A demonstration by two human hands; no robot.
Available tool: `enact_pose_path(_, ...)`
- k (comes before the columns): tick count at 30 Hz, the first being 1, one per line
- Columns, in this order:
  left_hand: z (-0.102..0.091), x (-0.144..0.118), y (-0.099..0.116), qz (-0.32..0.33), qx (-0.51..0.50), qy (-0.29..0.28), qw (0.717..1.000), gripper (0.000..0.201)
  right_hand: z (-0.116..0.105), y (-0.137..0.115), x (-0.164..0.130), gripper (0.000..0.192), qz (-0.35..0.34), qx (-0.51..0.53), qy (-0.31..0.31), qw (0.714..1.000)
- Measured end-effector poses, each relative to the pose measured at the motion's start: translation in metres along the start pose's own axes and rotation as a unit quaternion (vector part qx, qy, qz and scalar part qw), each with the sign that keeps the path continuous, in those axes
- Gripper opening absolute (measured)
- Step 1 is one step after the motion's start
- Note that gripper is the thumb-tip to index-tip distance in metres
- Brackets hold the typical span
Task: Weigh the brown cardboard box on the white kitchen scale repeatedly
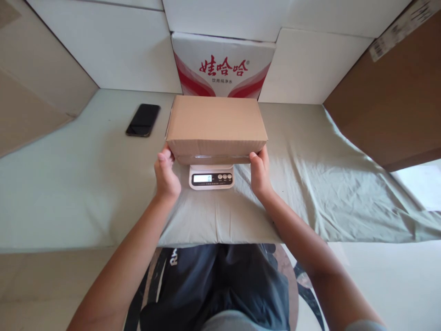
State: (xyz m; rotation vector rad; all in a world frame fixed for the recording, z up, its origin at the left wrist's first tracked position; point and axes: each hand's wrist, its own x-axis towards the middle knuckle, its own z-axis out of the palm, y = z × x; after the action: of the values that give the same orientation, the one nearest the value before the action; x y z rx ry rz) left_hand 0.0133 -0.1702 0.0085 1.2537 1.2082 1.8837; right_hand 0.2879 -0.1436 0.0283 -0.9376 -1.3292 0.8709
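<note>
A closed brown cardboard box (216,124) is held over a small white digital scale (211,177), whose display reads 0. My left hand (166,174) grips the box's near left corner. My right hand (260,171) grips its near right corner. Whether the box rests on the scale's platform or hovers just above it cannot be told. Most of the scale is hidden under the box.
A black phone (143,119) lies on the grey-green cloth (310,184) to the left of the box. A white carton with red print (222,66) stands behind it. White panels line the back, and brown cardboard (392,105) leans at the right.
</note>
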Motion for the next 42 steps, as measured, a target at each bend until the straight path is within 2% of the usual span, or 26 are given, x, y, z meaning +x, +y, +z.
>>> enact_pose_path(17,0.002,-0.001,-0.002,-0.004,0.001,0.014,1.0,0.096,-0.002,0.008,-0.002,0.087,0.011,0.011,0.009,1.0)
enact_pose_path(23,0.0,-0.004,-0.003,-0.004,0.013,0.01,1.0,0.096,-0.004,0.012,-0.002,0.085,0.011,0.003,-0.011,1.0)
enact_pose_path(29,0.0,-0.004,-0.003,-0.006,0.011,0.022,1.0,0.096,-0.003,0.012,-0.002,0.08,0.01,0.018,0.006,1.0)
enact_pose_path(38,-0.005,-0.002,-0.014,0.013,0.006,-0.003,1.0,0.095,-0.006,0.014,-0.002,0.084,0.012,0.009,-0.011,1.0)
enact_pose_path(42,-0.002,-0.004,-0.002,-0.006,0.008,-0.001,1.0,0.1,-0.006,0.016,-0.003,0.081,0.004,0.013,-0.01,1.0)
